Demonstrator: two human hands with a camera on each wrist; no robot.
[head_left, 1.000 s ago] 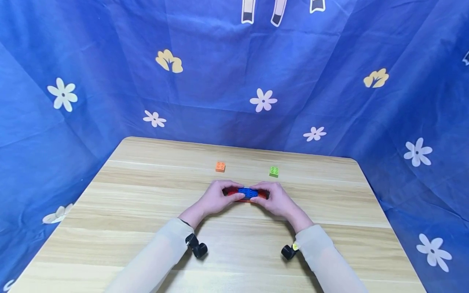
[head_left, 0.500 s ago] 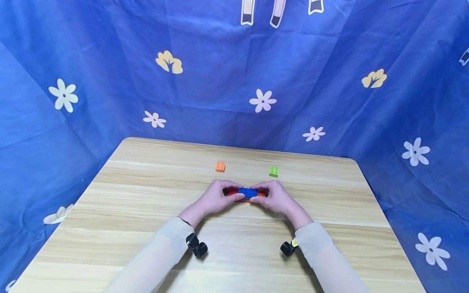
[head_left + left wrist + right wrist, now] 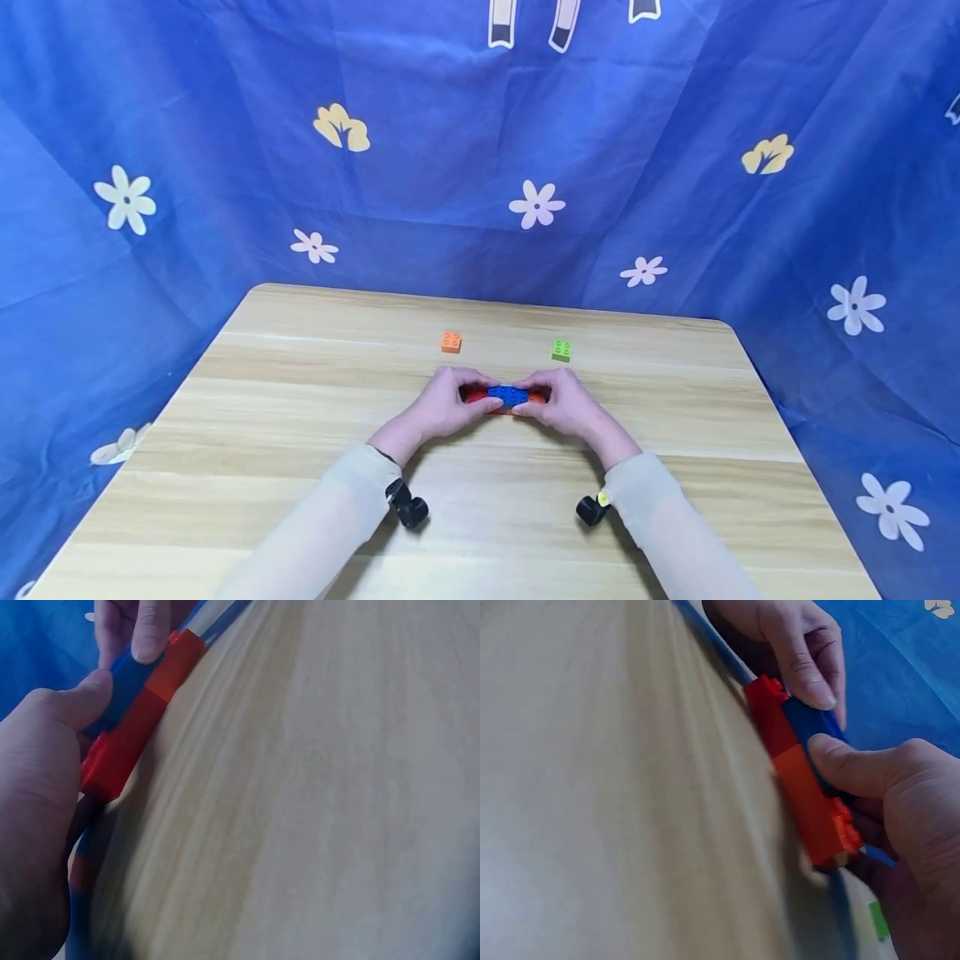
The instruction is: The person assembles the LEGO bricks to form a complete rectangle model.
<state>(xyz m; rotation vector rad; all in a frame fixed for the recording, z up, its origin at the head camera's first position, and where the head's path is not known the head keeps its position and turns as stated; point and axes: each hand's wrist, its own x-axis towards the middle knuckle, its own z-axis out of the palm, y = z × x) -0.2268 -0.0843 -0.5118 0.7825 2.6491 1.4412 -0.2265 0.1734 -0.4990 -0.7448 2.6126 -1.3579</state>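
A blue toy brick (image 3: 508,395) sits on top of a red brick (image 3: 129,741) and an orange brick (image 3: 807,806) that stand end to end, bridging their joint. My left hand (image 3: 444,406) pinches the blue brick's left end between thumb and fingers, above the red brick. From the other side my right hand (image 3: 561,406) pinches its right end, over the orange brick. Both thumbs lie along the near face, and studs show at the outer ends of the lower row. The fingers on the far side are mostly hidden in the head view.
Beyond the hands lie a small orange brick (image 3: 451,342) at the left and a small lime green brick (image 3: 561,350) at the right. The wooden table (image 3: 495,517) ends at a blue flowered curtain (image 3: 420,167) behind and at the sides.
Both hands keep their hold on the blue brick with hardly any movement. The head view shifts very slightly.
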